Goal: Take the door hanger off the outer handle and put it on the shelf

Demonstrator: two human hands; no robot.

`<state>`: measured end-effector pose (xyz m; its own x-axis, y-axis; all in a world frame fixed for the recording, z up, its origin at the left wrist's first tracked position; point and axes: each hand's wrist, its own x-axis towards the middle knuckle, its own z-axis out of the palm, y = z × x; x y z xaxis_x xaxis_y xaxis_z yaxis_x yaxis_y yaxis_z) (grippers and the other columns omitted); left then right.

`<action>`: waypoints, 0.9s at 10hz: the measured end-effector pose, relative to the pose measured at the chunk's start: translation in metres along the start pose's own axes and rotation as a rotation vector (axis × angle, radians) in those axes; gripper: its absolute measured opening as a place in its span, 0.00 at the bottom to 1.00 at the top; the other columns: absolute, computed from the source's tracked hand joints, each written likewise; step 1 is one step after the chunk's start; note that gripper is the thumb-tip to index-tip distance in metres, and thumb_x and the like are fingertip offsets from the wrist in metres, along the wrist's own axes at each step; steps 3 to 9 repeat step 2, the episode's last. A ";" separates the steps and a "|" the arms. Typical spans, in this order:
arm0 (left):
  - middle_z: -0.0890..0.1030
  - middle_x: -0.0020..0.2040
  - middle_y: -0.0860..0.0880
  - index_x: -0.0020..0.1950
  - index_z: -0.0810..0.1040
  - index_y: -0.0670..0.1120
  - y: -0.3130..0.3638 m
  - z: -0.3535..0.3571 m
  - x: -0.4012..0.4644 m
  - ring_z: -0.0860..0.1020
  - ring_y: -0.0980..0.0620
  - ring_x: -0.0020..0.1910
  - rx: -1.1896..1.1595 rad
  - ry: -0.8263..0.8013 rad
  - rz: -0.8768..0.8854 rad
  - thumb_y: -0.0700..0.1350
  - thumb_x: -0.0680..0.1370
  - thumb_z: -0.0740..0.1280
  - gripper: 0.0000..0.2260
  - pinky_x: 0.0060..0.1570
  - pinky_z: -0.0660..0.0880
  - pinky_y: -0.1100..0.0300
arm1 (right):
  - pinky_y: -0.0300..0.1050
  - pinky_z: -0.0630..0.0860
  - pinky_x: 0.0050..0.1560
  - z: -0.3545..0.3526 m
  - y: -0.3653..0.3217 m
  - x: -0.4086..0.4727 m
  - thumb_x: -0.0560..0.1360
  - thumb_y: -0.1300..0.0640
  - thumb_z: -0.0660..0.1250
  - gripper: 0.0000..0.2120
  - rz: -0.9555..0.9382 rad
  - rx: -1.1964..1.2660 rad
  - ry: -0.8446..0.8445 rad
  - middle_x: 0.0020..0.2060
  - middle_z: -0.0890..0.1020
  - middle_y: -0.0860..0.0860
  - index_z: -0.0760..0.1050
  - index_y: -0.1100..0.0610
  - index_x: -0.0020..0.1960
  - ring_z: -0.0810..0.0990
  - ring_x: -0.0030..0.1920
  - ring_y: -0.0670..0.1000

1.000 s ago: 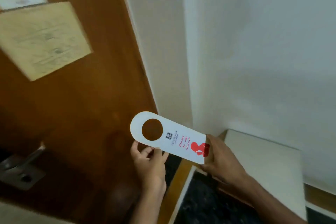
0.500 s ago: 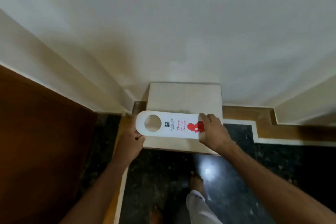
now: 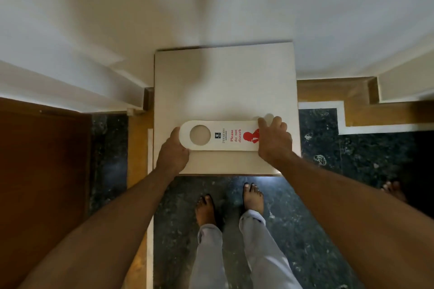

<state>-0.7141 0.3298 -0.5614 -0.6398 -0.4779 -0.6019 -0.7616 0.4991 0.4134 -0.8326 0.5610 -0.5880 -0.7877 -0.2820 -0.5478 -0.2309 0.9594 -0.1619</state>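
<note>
Hanger: I see the white card door hanger with red print (image 3: 223, 135) at frame centre, over the pale square shelf (image 3: 223, 82).
Fingers: left hand (image 3: 172, 155) and right hand (image 3: 273, 141) pinch its ends.
Risk: letting go unevenly could slide it off the near edge.

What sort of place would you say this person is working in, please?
Probably a hotel room entryway. The door hanger reads "Please do not disturb" under a printed logo, a brown wooden door stands at the left, and a small pale shelf sits against the wall above dark polished flooring.

Both hands (image 3: 172, 155) (image 3: 274, 141) apparently in grip.
</note>
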 end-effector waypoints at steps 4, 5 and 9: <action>0.73 0.67 0.38 0.78 0.53 0.44 0.008 -0.012 0.018 0.76 0.39 0.62 0.145 -0.084 -0.109 0.39 0.73 0.73 0.40 0.56 0.79 0.46 | 0.57 0.81 0.52 -0.012 -0.006 -0.005 0.68 0.61 0.79 0.44 0.094 0.146 0.042 0.60 0.70 0.61 0.53 0.51 0.73 0.73 0.53 0.58; 0.73 0.67 0.38 0.78 0.53 0.44 0.008 -0.012 0.018 0.76 0.39 0.62 0.145 -0.084 -0.109 0.39 0.73 0.73 0.40 0.56 0.79 0.46 | 0.57 0.81 0.52 -0.012 -0.006 -0.005 0.68 0.61 0.79 0.44 0.094 0.146 0.042 0.60 0.70 0.61 0.53 0.51 0.73 0.73 0.53 0.58; 0.73 0.67 0.38 0.78 0.53 0.44 0.008 -0.012 0.018 0.76 0.39 0.62 0.145 -0.084 -0.109 0.39 0.73 0.73 0.40 0.56 0.79 0.46 | 0.57 0.81 0.52 -0.012 -0.006 -0.005 0.68 0.61 0.79 0.44 0.094 0.146 0.042 0.60 0.70 0.61 0.53 0.51 0.73 0.73 0.53 0.58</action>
